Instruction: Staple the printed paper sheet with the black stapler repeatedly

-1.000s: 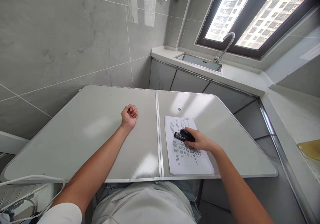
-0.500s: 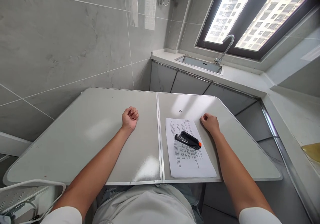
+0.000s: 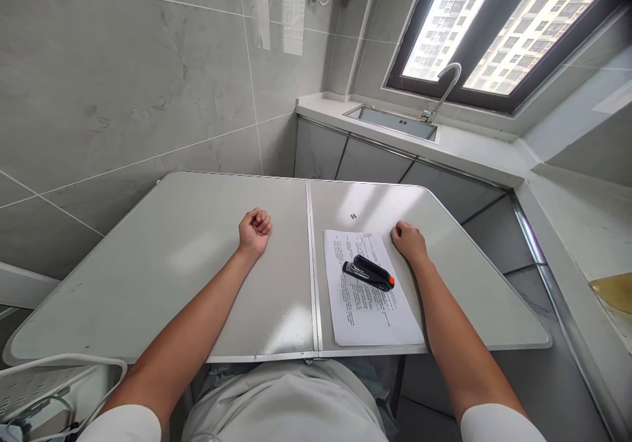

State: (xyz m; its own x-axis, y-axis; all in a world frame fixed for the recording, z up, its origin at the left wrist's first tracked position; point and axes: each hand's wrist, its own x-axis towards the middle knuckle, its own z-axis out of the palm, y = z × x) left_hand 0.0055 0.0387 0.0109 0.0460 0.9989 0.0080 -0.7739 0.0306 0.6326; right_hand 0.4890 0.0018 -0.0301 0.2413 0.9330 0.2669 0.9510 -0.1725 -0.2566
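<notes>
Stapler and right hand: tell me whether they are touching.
Apart. The head view shows a gap between the stapler and the right hand, with paper and tabletop visible in it.

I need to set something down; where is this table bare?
The widest bare patch of table lies between its left edge and the left forearm. Smaller ones: between left hand and centre seam, and between right forearm and right edge. Crowded right of the seam: papers with the stapler on top, right hand alongside, dark bits beyond.
</notes>
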